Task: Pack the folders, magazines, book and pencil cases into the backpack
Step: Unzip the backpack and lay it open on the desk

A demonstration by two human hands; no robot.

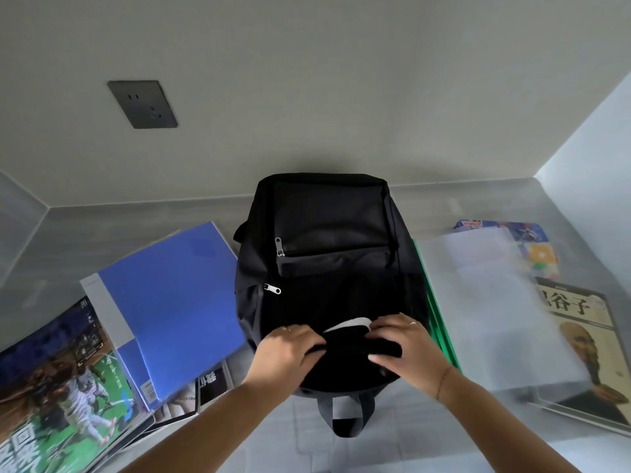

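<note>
A black backpack [327,261] lies flat on the grey table, its top end and carry loop towards me. My left hand [285,349] and my right hand [406,343] both grip the black fabric at the bag's top opening, where a white edge shows between them. A blue folder [170,302] lies left of the bag over several magazines [61,387]. Right of the bag lie a green folder [440,332] under a clear folder [491,302], a book [587,339] with a portrait cover, and a colourful pencil case [532,244] farther back.
The table [426,428] sits in a corner, with walls behind and on the right. A dark wall socket [141,104] is on the back wall at upper left.
</note>
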